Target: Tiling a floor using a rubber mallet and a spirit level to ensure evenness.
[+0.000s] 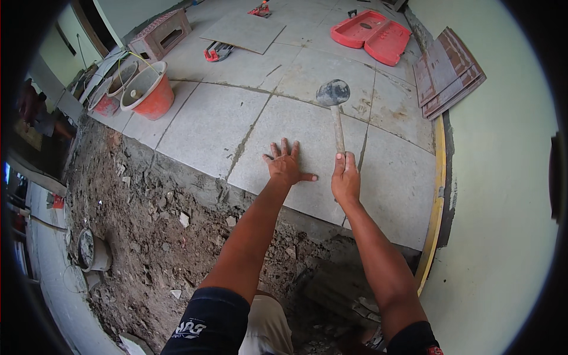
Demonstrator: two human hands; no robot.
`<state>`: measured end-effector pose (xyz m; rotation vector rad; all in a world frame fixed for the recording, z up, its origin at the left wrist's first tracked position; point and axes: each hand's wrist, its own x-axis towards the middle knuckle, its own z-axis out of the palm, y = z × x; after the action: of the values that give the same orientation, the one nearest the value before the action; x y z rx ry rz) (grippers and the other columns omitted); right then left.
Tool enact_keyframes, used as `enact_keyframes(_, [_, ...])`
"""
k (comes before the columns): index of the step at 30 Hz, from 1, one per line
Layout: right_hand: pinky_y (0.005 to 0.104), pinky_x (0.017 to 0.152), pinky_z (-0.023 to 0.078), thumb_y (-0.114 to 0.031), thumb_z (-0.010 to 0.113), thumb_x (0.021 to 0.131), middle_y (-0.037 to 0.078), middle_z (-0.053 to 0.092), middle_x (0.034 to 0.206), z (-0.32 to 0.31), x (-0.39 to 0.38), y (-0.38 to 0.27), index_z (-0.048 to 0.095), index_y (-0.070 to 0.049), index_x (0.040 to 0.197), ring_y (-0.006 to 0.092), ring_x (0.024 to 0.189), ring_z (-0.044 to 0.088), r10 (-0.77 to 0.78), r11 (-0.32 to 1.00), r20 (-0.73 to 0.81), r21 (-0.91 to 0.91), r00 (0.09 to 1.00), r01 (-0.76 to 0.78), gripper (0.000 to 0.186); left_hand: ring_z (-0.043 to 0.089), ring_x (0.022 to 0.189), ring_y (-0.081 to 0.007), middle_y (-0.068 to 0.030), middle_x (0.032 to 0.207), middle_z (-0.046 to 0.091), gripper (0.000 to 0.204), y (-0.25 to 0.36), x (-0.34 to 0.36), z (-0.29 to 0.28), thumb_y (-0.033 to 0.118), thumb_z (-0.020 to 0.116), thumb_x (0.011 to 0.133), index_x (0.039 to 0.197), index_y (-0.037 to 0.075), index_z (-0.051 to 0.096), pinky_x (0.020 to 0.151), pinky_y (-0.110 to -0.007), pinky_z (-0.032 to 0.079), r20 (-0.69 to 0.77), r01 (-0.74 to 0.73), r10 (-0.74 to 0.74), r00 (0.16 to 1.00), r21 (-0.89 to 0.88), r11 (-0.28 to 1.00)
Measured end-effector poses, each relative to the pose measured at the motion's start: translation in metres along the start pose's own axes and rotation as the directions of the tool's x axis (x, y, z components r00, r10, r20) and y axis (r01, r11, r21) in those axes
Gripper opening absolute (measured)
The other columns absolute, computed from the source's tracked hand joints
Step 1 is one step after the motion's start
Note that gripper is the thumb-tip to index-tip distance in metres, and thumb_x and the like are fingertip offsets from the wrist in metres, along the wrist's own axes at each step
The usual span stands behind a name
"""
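My left hand (pixel 285 168) lies flat with fingers spread on a large grey floor tile (pixel 254 171) at the front edge of the tiled area. To its right, my right hand (pixel 345 177) grips the handle of a rubber mallet (pixel 334 93). The mallet's dark, dusty head points away from me, over the tiles; whether it touches them I cannot tell. Its pale handle runs back into my closed fingers. Another front-row tile (pixel 396 177) lies to the right of my right hand.
Bare rubble soil (pixel 148 236) borders the tiles' front edge. Orange buckets (pixel 151 94) stand at left; a grey bucket (pixel 94 251) sits lower left. A yellow level (pixel 436 195) runs along the right wall beneath leaning boxes (pixel 447 74). Farther back are a red case (pixel 373 36) and a loose tile (pixel 244 32).
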<state>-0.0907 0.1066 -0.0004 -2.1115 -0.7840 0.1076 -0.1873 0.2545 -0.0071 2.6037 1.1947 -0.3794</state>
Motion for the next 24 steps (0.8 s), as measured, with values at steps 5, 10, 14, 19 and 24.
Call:
enact_keyframes(5, [0.0595,0.077,0.052,-0.044,0.043,0.108,0.027,0.071,0.090,0.010,0.017,0.023,0.055,-0.004,0.111,0.0511,0.087,0.068,0.201,0.946,0.194,-0.291,0.960,-0.139,0.041,0.016,0.157,-0.0454,-0.0184,0.172,0.015,0.146,0.006,0.004,-0.001,0.088,0.079,0.052,0.167,0.019,0.018,0.122,-0.064,0.021,-0.020,-0.030,0.031,0.999,0.048,0.998])
enact_keyframes(10, [0.0585,0.084,0.051,-0.044,0.043,0.108,0.029,0.071,0.097,0.010,0.006,0.010,0.059,-0.004,0.112,0.0505,0.096,0.067,0.198,0.978,0.179,-0.102,0.964,-0.181,0.044,0.018,0.156,-0.0458,-0.0192,0.171,0.016,0.147,0.003,0.005,0.000,0.088,0.079,0.052,0.166,0.018,0.018,0.122,-0.063,0.023,-0.015,-0.019,0.020,1.000,0.078,0.997])
enact_keyframes(14, [0.0585,0.083,0.051,-0.044,0.044,0.107,0.028,0.071,0.097,-0.002,-0.001,-0.009,0.060,-0.004,0.112,0.0500,0.097,0.067,0.141,0.990,0.167,0.004,0.976,-0.143,0.043,0.017,0.157,-0.0438,-0.0175,0.172,0.014,0.149,0.000,0.007,-0.001,0.088,0.078,0.053,0.167,0.017,0.013,0.119,-0.063,0.029,0.019,-0.004,0.003,1.000,0.075,0.997])
enact_keyframes(19, [0.0592,0.076,0.051,-0.043,0.046,0.107,0.027,0.071,0.088,0.012,0.011,-0.001,0.058,-0.005,0.111,0.0505,0.088,0.068,-0.026,0.999,0.016,0.035,1.000,0.026,0.040,0.017,0.156,-0.0470,-0.0196,0.172,0.014,0.151,0.007,0.015,-0.003,0.087,0.079,0.053,0.167,0.014,0.012,0.116,-0.063,0.035,0.026,-0.010,0.008,1.000,0.088,0.996])
enact_keyframes(24, [0.0606,0.072,0.052,-0.043,0.044,0.107,0.028,0.070,0.085,0.012,0.008,-0.011,0.053,-0.006,0.110,0.0527,0.082,0.067,0.094,0.990,0.158,-0.121,0.983,-0.075,0.038,0.018,0.155,-0.0491,-0.0203,0.171,0.014,0.153,0.002,0.013,-0.005,0.086,0.080,0.052,0.166,0.012,0.012,0.113,-0.064,0.041,0.037,0.013,-0.017,0.999,0.092,0.996])
